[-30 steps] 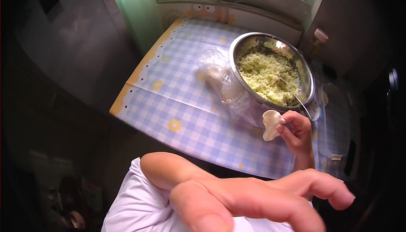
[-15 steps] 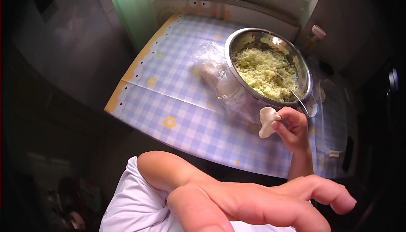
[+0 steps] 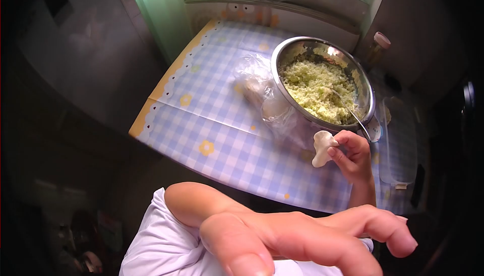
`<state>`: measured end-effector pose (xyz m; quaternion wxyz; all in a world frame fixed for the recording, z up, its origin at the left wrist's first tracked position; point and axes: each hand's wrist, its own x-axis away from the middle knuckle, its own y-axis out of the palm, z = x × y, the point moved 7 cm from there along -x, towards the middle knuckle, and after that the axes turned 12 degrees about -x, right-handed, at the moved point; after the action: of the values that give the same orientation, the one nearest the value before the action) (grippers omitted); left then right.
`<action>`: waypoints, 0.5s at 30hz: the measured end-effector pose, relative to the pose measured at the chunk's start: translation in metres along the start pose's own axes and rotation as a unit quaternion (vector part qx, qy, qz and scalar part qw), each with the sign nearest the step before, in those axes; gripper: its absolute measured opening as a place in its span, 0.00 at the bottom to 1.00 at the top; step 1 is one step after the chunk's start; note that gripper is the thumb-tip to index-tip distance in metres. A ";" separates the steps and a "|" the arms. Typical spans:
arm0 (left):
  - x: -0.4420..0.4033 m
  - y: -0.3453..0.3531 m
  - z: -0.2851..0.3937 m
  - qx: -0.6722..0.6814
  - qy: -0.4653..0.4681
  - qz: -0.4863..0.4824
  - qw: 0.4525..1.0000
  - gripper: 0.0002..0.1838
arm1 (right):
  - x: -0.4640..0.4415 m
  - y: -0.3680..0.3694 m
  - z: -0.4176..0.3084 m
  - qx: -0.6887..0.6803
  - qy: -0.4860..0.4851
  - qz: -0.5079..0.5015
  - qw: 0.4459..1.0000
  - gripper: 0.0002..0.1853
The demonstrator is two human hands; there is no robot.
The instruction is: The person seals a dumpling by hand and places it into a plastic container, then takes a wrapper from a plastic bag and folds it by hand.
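Note:
Close to the camera, my left hand (image 3: 302, 235) reaches across the bottom of the view with its fingers apart and nothing in them. My right hand (image 3: 354, 157) pinches a pale, thin dough wrapper (image 3: 323, 149) by its right edge, over the table below the bowl. A large steel bowl (image 3: 276, 69) holds a shredded pale green filling (image 3: 320, 87). A metal spoon (image 3: 355, 116) leans in the filling, its handle over the near right rim. Left of the bowl lies a clear plastic bag (image 3: 272, 105) with pale pieces inside.
The table has a blue checked cloth (image 3: 201, 120). A clear plastic container (image 3: 399, 145) stands at its right side. A jar with a pink lid (image 3: 381, 41) is behind the bowl on the right. A green curtain (image 3: 156, 19) hangs at the back left.
The whole view has shifted slightly. My left hand's fingers have moved a little, and my right hand still holds the wrapper.

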<state>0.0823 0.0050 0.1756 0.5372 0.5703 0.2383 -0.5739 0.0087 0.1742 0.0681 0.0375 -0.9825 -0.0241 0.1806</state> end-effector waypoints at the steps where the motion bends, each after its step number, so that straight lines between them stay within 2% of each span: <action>1: 0.000 -0.001 0.001 0.010 -0.003 -0.010 1.000 0.50 | 0.000 0.001 -0.001 0.006 -0.003 -0.004 1.000 0.04; 4: -0.004 -0.005 0.001 0.001 0.008 -0.030 1.000 0.50 | -0.001 0.002 -0.004 0.026 -0.011 -0.014 1.000 0.04; 7: -0.006 0.001 0.000 -0.020 -0.028 0.019 0.999 0.50 | -0.001 0.002 0.001 0.025 -0.004 -0.014 1.000 0.04; 8: -0.003 0.004 -0.005 -0.016 -0.014 0.039 0.999 0.50 | 0.001 0.002 0.002 0.010 0.006 -0.007 1.000 0.04; 12: -0.012 -0.004 -0.004 0.012 0.042 -0.067 0.997 0.50 | 0.000 0.000 0.001 0.000 0.003 -0.004 1.000 0.04; 14: -0.011 -0.002 -0.007 0.063 0.076 -0.031 0.995 0.50 | 0.001 0.000 0.000 0.011 -0.004 -0.009 1.000 0.04; 15: -0.005 0.008 -0.014 0.091 0.081 0.041 0.992 0.49 | 0.001 0.001 0.000 0.016 -0.008 -0.011 1.000 0.04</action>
<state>0.0936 0.0165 0.1792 0.4851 0.6704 0.2042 -0.5230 0.0094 0.1730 0.0682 0.0550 -0.9801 -0.0324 0.1880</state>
